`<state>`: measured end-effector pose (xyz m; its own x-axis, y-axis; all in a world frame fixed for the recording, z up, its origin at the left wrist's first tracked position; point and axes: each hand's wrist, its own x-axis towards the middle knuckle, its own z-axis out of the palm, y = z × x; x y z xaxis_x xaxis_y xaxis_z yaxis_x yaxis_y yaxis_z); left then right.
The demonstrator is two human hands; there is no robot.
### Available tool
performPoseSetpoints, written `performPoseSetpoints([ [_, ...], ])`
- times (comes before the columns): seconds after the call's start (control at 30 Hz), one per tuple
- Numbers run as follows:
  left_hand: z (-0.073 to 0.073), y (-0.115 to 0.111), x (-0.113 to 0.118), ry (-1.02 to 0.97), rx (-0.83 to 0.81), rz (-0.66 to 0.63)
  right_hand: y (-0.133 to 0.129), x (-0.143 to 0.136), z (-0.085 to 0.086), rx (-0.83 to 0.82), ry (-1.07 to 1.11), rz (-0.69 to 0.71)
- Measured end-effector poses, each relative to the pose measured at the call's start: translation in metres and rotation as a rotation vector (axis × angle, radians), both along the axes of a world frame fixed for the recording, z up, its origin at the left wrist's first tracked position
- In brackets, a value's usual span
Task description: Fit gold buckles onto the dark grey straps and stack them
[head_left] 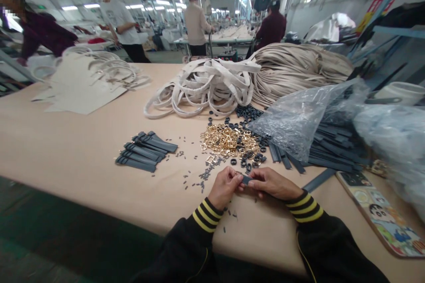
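Note:
A short dark blue-grey strap (246, 179) is held between both hands near the table's front edge. My left hand (226, 185) pinches its left end, where a bit of gold metal shows. My right hand (274, 183) has thumb and fingers closed on the right part of the strap. Just beyond the hands lie a heap of gold buckles (229, 139) and dark loops (248, 159). Small dark pieces (207, 172) are scattered left of the hands. Further left rests a row of finished-looking dark straps with buckles (146, 150).
Cream straps (206, 84) and a bundle of beige strips (299, 66) lie at the back. Plastic bags (299, 110) cover dark strips (335, 146) at right, near a cartoon-patterned phone case (381, 216). Beige panels (89, 84) lie back left. Several people stand beyond.

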<state>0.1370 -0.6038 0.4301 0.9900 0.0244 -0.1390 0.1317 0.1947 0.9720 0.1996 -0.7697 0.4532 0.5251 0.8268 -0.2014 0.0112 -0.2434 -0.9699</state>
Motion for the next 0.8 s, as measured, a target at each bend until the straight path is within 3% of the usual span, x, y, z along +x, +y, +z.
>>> performPoseSetpoints([
  [0.13, 0.002, 0.001, 0.0, 0.049, -0.061, -0.068, 0.001, -0.001, -0.006, -0.037, -0.032, -0.02],
  [0.23, 0.003, -0.001, -0.001, 0.103, -0.004, -0.153, 0.001, -0.002, -0.003, -0.119, -0.156, -0.039],
  [0.4, 0.004, -0.005, -0.005, 0.078, 0.034, -0.145, 0.007, 0.007, 0.022, -0.283, -0.538, 0.024],
  [0.53, 0.003, -0.004, -0.006, 0.06, 0.032, -0.144, 0.04, 0.019, 0.037, -0.418, -0.809, -0.084],
  [0.67, 0.002, -0.004, -0.005, 0.069, 0.057, -0.137, 0.078, 0.025, 0.027, -0.618, -0.961, -0.068],
  [0.8, 0.002, -0.005, -0.003, 0.064, 0.048, -0.124, 0.091, 0.031, 0.013, -0.653, -0.956, -0.095],
])
